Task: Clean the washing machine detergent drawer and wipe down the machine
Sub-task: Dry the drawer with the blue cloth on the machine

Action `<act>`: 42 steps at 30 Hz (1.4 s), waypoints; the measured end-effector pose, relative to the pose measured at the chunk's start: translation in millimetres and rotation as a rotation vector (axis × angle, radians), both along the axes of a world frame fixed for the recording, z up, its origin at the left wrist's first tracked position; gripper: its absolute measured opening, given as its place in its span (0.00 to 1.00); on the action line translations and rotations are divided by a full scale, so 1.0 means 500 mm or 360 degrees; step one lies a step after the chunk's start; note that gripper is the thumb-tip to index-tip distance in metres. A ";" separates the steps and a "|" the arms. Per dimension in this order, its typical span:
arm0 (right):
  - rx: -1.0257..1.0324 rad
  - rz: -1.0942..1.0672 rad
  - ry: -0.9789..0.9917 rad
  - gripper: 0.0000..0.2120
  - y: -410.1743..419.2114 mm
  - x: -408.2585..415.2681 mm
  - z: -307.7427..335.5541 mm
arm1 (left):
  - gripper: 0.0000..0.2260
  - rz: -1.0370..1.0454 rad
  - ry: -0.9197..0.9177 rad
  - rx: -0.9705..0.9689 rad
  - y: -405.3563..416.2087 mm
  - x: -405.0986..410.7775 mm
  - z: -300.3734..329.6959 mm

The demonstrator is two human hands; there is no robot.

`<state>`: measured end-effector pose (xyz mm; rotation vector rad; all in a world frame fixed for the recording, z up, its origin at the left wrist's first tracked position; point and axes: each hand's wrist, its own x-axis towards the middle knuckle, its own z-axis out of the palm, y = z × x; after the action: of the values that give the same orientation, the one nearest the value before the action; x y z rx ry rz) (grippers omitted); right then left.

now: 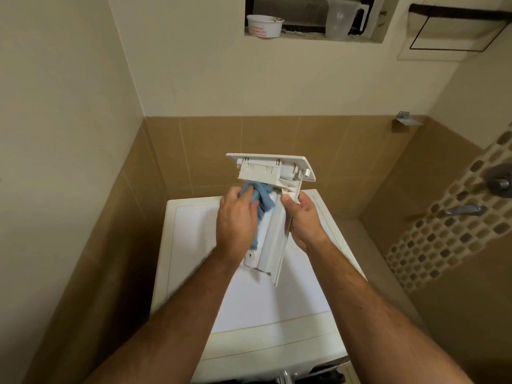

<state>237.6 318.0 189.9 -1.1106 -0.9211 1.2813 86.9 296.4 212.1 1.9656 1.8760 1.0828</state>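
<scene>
The white detergent drawer (273, 239) is out of the machine and held up over the white washing machine top (249, 297), its front panel pointing away toward the wall. My right hand (303, 220) grips the drawer's right side wall, thumb on the inner edge. My left hand (237, 218) holds a crumpled blue cloth (261, 200) against the drawer's left compartment; the fingers curl round the cloth and hide part of it.
The machine stands in a tiled corner with walls close at the left and back. A wall niche above holds a white tub (264, 25) and a clear measuring jug (343, 19). Shower taps (498, 182) and a mosaic strip are on the right wall.
</scene>
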 end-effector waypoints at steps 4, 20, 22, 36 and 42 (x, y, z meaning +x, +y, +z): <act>-0.0019 -0.0026 0.0071 0.14 -0.003 -0.015 0.006 | 0.13 0.0121 -0.0007 0.0012 0.024 -0.011 0.012; 0.0262 0.0176 -0.0078 0.17 -0.034 -0.036 0.034 | 0.13 0.0262 -0.0495 -0.0199 0.040 -0.045 0.001; 0.0280 0.0185 -0.0106 0.16 -0.033 -0.038 0.041 | 0.17 0.0312 -0.0532 -0.0254 0.043 -0.044 -0.005; 0.0191 -0.0195 0.0097 0.10 -0.033 -0.023 0.072 | 0.24 0.0246 -0.0043 -0.0323 0.016 -0.023 -0.005; 0.0192 -0.0312 0.0096 0.07 -0.013 -0.004 0.099 | 0.23 0.0141 0.0028 -0.0298 -0.006 -0.030 -0.034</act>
<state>235.4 311.4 239.4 -1.0355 -0.8129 1.0791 72.2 293.1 195.3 1.8102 2.0107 0.8785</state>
